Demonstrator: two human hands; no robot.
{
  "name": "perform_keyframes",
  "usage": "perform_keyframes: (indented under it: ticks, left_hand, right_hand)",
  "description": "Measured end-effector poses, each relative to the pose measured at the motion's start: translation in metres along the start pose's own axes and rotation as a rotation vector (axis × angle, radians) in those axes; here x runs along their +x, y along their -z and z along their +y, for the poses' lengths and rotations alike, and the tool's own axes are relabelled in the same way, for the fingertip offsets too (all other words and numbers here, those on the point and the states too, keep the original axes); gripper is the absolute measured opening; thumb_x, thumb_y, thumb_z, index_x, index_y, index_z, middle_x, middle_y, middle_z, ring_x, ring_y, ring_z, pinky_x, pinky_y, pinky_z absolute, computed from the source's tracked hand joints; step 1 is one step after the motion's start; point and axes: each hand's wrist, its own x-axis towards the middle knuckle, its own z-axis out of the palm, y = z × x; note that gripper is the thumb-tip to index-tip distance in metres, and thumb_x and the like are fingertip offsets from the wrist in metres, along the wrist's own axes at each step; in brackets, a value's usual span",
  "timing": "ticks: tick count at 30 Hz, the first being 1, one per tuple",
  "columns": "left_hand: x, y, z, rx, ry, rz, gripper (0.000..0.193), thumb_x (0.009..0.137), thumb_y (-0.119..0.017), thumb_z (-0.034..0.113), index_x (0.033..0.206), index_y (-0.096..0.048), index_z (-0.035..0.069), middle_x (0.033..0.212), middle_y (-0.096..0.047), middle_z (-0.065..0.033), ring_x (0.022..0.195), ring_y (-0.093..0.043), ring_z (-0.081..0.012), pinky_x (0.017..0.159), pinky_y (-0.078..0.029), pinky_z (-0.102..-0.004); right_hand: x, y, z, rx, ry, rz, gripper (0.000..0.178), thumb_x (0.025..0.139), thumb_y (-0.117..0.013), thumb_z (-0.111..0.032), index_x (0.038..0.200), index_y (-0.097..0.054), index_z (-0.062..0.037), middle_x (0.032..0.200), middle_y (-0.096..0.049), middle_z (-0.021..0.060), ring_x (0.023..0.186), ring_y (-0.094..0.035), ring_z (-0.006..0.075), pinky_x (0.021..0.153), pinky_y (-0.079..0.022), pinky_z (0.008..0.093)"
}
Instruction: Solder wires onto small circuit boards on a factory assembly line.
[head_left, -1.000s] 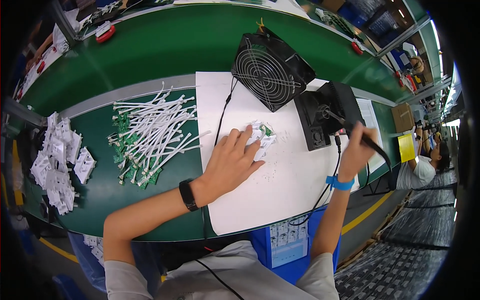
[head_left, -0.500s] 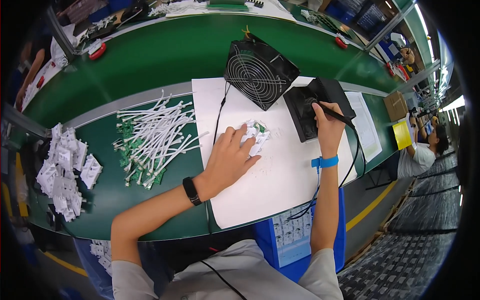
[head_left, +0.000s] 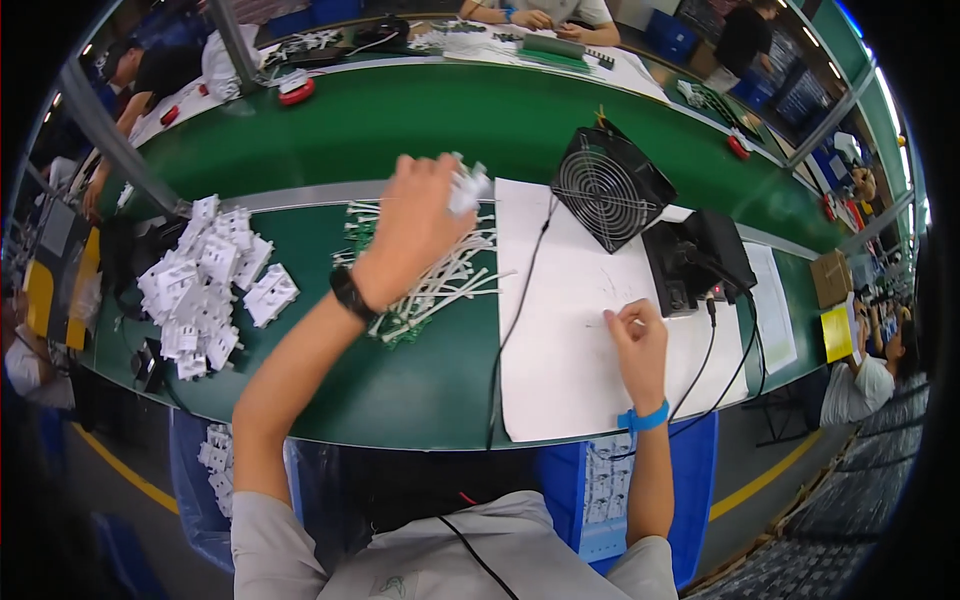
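Observation:
My left hand, partly blurred, is raised over the pile of white cables with green circuit boards. Its fingers grip a white plastic housing, smeared by motion. Above the white sheet is my right hand, fingers curled with thumb and fingertips together; nothing shows in them. Beyond it stands a black box-shaped unit with a black holder and cables, apart from the hand. A black fan with a wire grille stands at the sheet's far edge.
White plastic housings are heaped on the green table at left. A paper sheet lies at right. Below the front edge are a blue bin and a lined bin of white parts. A black cable crosses the sheet. Co-workers sit across the bench.
My left hand has lifted the white housing off the sheet and carried it left, over the cable pile. My right hand has let go of the black cabled handle and come nearer. The view has shifted.

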Motion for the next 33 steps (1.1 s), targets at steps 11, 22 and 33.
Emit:
perform_keyframes:
  ticks: [11,22,33]
  left_hand:
    - [-0.053,0.037,-0.168,0.718,0.093,0.023,0.077,0.086,-0.074,0.054,0.138,-0.054,0.000,0.135,-0.056,-0.0255,0.123,-0.054,-0.0380,0.098,-0.045,-0.0481]
    - [-0.175,0.119,-0.142,0.775,0.176,-0.495,0.061,0.088,-0.074,0.043,0.127,-0.061,-0.002,0.109,-0.068,-0.0177,0.112,-0.060,-0.0336,0.099,-0.042,-0.0456]
    - [-0.192,0.107,-0.140,0.390,0.003,-0.212,0.054,0.083,-0.078,0.019,0.130,-0.058,0.001,0.122,-0.063,-0.0187,0.115,-0.057,-0.0361,0.096,-0.047,-0.0454]
  right_hand:
    - [-0.025,-0.143,-0.099,-0.064,0.632,-0.504,0.014,0.085,-0.076,-0.006,0.096,-0.066,-0.0041,0.099,-0.059,0.0090,0.089,-0.060,0.0264,0.078,-0.052,0.0353]
    - [-0.029,-0.183,-0.111,-0.293,0.882,-0.583,0.027,0.080,-0.080,-0.010,0.105,-0.072,-0.0038,0.122,-0.055,0.0157,0.117,-0.052,0.0346,0.100,-0.045,0.0424]
    - [-0.022,-0.171,-0.117,-0.098,0.901,-0.543,0.020,0.078,-0.076,-0.001,0.089,-0.060,-0.0039,0.102,-0.060,0.0112,0.098,-0.059,0.0324,0.085,-0.050,0.0405]
